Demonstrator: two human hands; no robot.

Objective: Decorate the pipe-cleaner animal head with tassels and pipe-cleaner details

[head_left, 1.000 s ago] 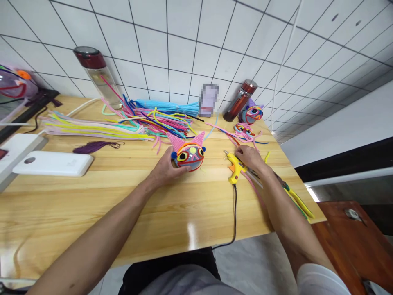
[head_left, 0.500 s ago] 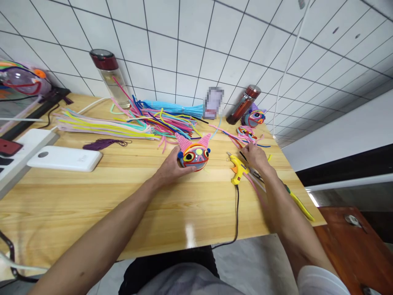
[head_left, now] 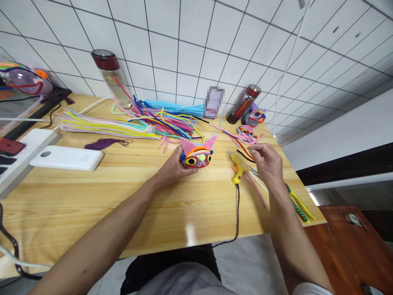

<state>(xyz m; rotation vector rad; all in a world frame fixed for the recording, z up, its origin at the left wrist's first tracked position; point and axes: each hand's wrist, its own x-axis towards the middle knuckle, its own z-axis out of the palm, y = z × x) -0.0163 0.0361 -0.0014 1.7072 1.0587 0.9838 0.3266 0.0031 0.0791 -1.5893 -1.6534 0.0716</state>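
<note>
My left hand is closed around the side of a round animal-head craft with pink pointed ears, yellow-ringed eyes and blue pom-poms at its sides. It is held just over the table with its decorated front tilted up. To the right, my right hand is pinched at thumb and forefinger; what is between the fingertips is too small to make out. A black pipe cleaner and red strands lie by those fingertips. Below them rests a yellow glue gun, nozzle pointing up-left, with tweezers partly beside it.
Bundles of pipe cleaners spread along the back, before a glass bottle. A red flask and another finished-looking head stand back right. Green-and-yellow pliers lie at the right edge. A white power bank lies left.
My right hand has drawn back to the right and toward me from the loose strands, uncovering the black pipe cleaner. The animal head has shifted slightly right and tipped, still in my left hand.
</note>
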